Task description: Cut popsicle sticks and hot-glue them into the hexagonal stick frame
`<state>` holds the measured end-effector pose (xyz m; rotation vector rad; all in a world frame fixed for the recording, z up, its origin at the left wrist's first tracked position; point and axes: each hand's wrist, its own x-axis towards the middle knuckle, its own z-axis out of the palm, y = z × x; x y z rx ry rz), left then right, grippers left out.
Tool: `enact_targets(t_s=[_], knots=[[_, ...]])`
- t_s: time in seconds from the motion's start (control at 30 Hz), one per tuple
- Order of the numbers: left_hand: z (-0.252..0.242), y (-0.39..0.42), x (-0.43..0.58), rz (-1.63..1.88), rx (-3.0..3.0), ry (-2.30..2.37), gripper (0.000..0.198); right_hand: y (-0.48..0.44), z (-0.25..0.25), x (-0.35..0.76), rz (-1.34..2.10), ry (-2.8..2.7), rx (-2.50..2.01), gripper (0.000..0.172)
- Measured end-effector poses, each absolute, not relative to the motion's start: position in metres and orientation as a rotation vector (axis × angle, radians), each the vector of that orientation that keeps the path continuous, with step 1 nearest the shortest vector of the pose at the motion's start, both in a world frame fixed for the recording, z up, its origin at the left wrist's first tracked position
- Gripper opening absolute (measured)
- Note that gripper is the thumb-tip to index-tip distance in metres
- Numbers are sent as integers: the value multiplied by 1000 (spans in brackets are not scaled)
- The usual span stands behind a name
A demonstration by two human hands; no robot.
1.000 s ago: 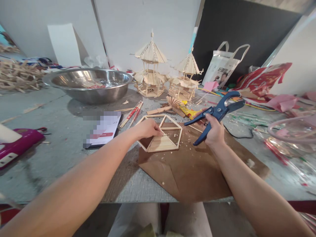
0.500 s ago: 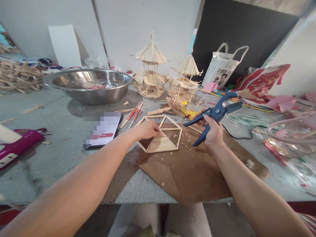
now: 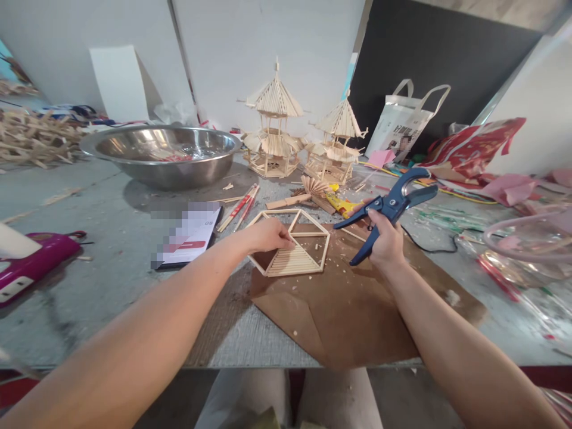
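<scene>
My left hand (image 3: 271, 235) is over a hexagonal frame of thin wooden sticks (image 3: 325, 253). Its fingers are pinched together near the frame's centre, at the tip of a triangle filled with side-by-side sticks (image 3: 292, 262). Whatever lies between those fingertips is too small to make out. In my right hand (image 3: 386, 241) are blue ratchet cutters (image 3: 393, 205), held by the handles with the jaws apart, pointing up and to the right. The frame lies flat on a brown sheet (image 3: 348, 322), among small wood scraps.
Two stick-built pagodas (image 3: 273, 143) stand at the back. Left are a steel basin (image 3: 179, 173), a phone (image 3: 190, 235) and a purple power strip (image 3: 38, 265). Red-wrapped sticks (image 3: 245, 205) lie beyond my left hand. Behind the cutters is a yellow glue gun (image 3: 344, 207); a white bag (image 3: 397, 122) stands at the back right.
Both hands stay nearly where they were, the left still pinching at the frame's centre and the right still holding the cutters. The camera view has shifted very slightly.
</scene>
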<state>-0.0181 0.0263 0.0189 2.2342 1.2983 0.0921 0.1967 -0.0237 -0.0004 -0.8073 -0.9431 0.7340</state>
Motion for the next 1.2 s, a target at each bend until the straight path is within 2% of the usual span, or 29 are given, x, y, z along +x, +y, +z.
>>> enact_targets(t_s=[0.13,0.23,0.33,0.47,0.8,1.1,1.2], knots=[[21,28,-19,198,2253,1283,22,-22,-3,199,600,-1037,-863,13],[25,25,-18,513,2263,1198,22,-23,-6,203,406,-1183,-987,15],[28,16,-14,827,2199,1072,18,-26,-7,204,124,-1460,-1180,25],[27,4,-8,983,2090,907,18,-31,-6,198,-131,-1839,-1335,41],[20,1,-2,1000,2082,777,22,-36,-1,186,-184,-2031,-1468,41],[19,-4,2,773,2200,803,17,-36,-5,185,-195,-2010,-1504,38],[21,-8,6,738,2034,791,14,-36,-4,185,-183,-1978,-1504,38]])
